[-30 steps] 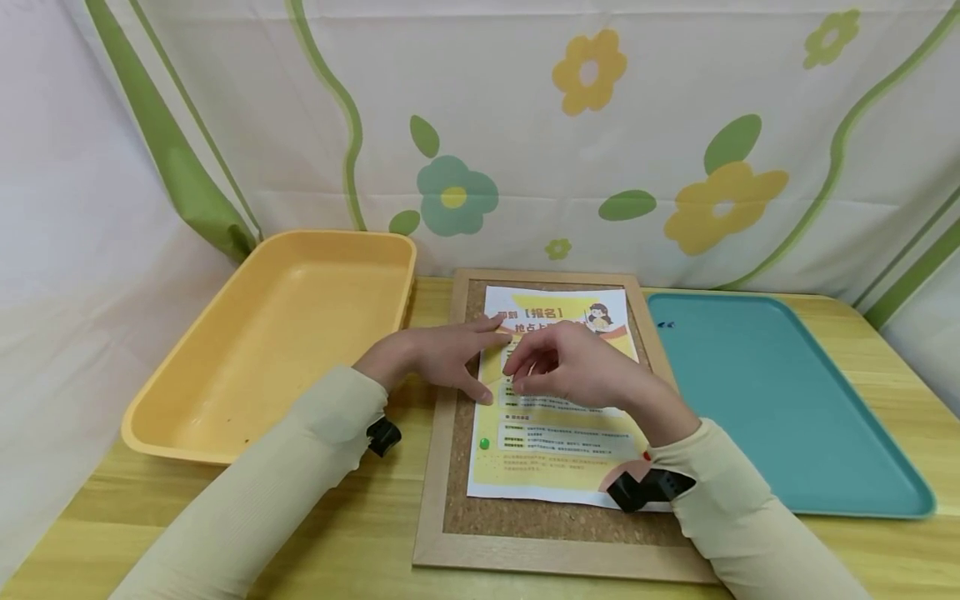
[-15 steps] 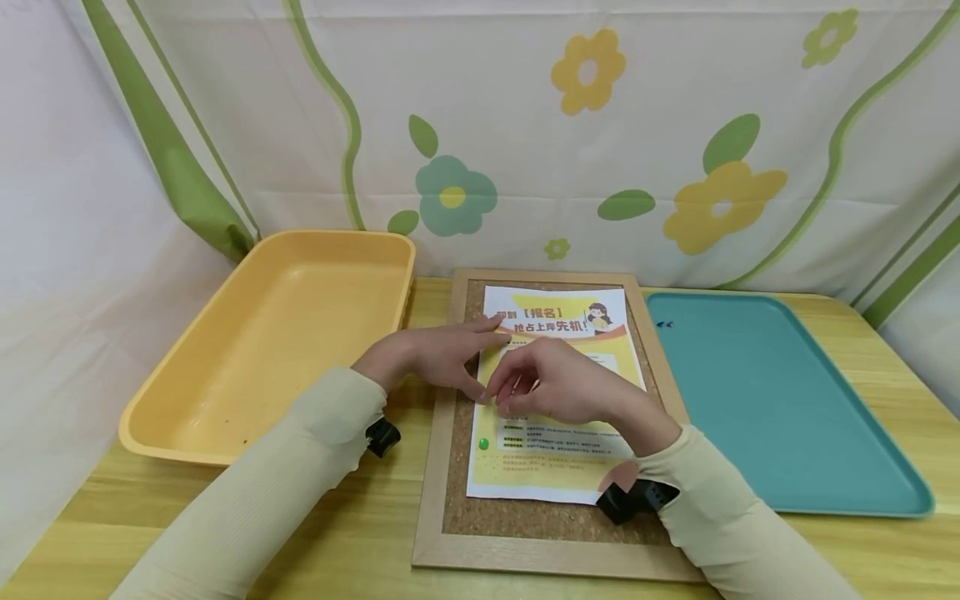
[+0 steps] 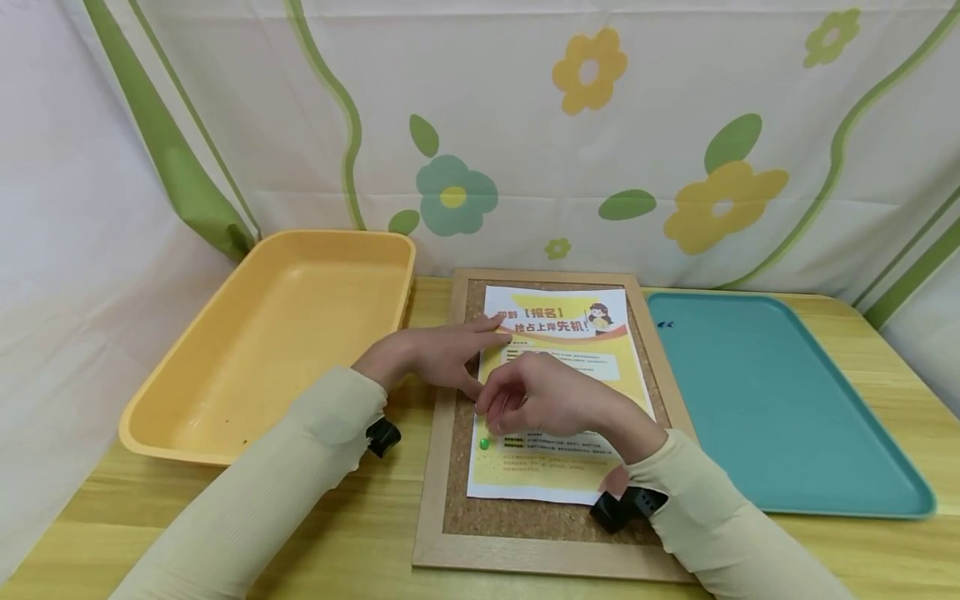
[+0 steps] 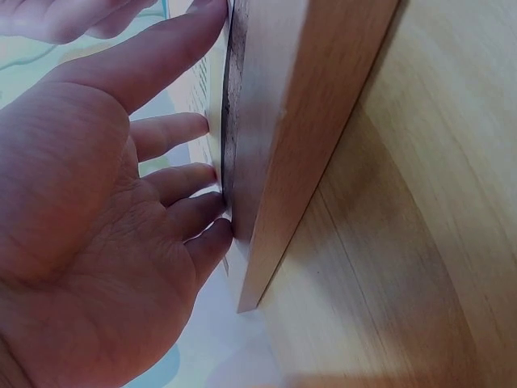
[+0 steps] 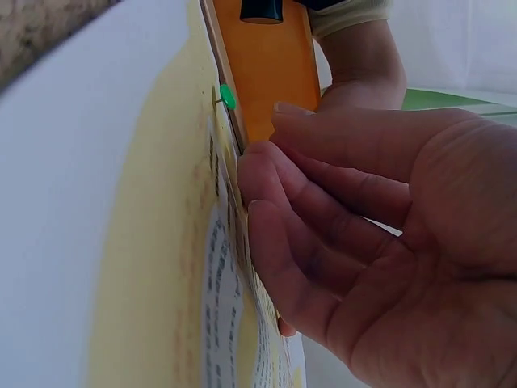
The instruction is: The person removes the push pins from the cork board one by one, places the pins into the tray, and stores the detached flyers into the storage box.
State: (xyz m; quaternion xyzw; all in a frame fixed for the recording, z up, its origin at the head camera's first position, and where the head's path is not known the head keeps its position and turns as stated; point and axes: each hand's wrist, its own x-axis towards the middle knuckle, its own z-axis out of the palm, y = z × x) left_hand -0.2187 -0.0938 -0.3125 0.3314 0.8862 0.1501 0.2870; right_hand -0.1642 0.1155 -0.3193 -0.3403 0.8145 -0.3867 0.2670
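Observation:
A printed poster sheet lies on a wood-framed cork board. My left hand spreads its fingers over the sheet's left edge. In the left wrist view, the fingertips rest on the paper just inside the board's wooden frame. Near the sheet's lower left is a green pushpin, its needle partly showing in the right wrist view. My right hand hovers just above that pushpin, fingers loosely bent. Its thumb stands apart from the fingers, with nothing seen between them.
To the left stands a deep yellow tub with a few dark specks inside. A flat teal tray lies right of the board, with small dark marks near its top left corner. A flowered cloth hangs behind the wooden table.
My right hand has moved down and left across the sheet toward the green pushpin, uncovering the printed heading. The left hand has stayed in place.

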